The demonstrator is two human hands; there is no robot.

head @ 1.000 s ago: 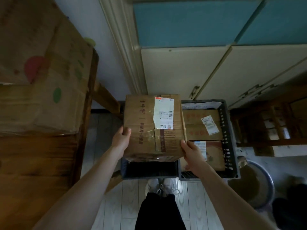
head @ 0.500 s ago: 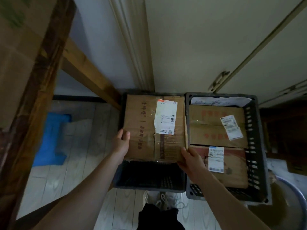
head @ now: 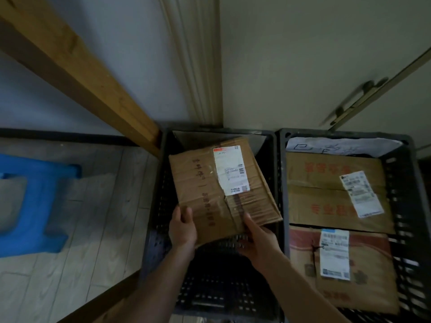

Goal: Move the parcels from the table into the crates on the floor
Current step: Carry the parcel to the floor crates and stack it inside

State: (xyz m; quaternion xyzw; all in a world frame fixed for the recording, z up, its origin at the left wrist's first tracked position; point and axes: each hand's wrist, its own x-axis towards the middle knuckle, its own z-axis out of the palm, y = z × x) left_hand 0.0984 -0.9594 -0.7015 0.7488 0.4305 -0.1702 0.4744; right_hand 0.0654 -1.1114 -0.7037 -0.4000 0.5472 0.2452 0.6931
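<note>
A brown cardboard parcel with a white shipping label sits tilted inside the left black crate, its far end lower. My left hand grips its near left corner, thumb on top. My right hand holds the near right edge from below. The right black crate holds two brown labelled parcels and a white bag at its far end.
A wooden table leg slants down to the left crate's far corner. A blue plastic stool stands on the pale plank floor at left. Cupboard doors with a handle rise behind the crates.
The parcel has gone down from above the crates into the left crate and tilted. Both hands followed it down, and my view dropped closer to the floor.
</note>
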